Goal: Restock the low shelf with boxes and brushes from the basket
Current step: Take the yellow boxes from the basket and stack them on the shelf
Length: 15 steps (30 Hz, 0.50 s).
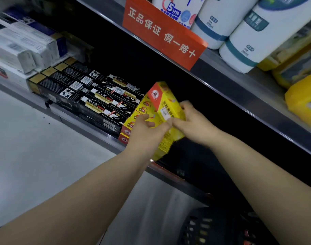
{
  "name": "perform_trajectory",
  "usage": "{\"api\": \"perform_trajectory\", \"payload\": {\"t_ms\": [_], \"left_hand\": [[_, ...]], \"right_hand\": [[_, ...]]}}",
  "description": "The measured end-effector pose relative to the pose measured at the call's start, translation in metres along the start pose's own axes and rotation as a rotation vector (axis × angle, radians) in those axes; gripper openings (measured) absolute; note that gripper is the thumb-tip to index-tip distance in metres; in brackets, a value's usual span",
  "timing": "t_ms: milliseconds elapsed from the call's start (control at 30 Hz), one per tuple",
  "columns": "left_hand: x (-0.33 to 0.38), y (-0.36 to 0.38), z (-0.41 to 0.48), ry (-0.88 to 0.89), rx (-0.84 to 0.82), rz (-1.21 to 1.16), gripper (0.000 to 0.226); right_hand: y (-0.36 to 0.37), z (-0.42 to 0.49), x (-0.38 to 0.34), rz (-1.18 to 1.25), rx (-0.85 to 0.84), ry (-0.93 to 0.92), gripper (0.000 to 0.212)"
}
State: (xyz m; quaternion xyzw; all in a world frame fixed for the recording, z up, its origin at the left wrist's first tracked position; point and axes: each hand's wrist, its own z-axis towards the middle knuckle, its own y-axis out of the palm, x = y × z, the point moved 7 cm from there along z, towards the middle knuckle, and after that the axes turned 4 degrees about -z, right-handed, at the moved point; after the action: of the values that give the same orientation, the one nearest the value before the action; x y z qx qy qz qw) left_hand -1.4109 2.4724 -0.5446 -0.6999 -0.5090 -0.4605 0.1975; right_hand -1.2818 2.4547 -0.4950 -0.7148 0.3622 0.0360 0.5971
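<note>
This is looking like a shop aisle; metal shelves (230, 85) are carrying rows of identical black boxes (101, 103) and white bottles (253, 38); an orange printed sign (161, 32) is hanging off the upper edge; a dark basket (213, 227) is sitting below.

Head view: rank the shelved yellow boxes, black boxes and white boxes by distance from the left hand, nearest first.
From the left hand, gripping the tilted yellow box:
1. Shelved yellow boxes: right beside the hand, on its left.
2. Black boxes: further left along the shelf.
3. White boxes: far left end, farthest.
</note>
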Motion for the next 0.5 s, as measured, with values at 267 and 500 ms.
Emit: {"api": "perform_trajectory", "payload": {"t_ms": [267, 500], "left_hand": [[-0.012, 0.011, -0.005, 0.152, -0.236, 1.043, 0.062], [-0.026, 0.015, -0.004, 0.205, -0.276, 1.298, 0.069]], "right_hand": [[-0.024, 0.073, 0.053, -0.206, 0.237, 0.142, 0.050], [0.025, 0.110, 0.069, -0.222, 0.019, 0.180, 0.045]]}}
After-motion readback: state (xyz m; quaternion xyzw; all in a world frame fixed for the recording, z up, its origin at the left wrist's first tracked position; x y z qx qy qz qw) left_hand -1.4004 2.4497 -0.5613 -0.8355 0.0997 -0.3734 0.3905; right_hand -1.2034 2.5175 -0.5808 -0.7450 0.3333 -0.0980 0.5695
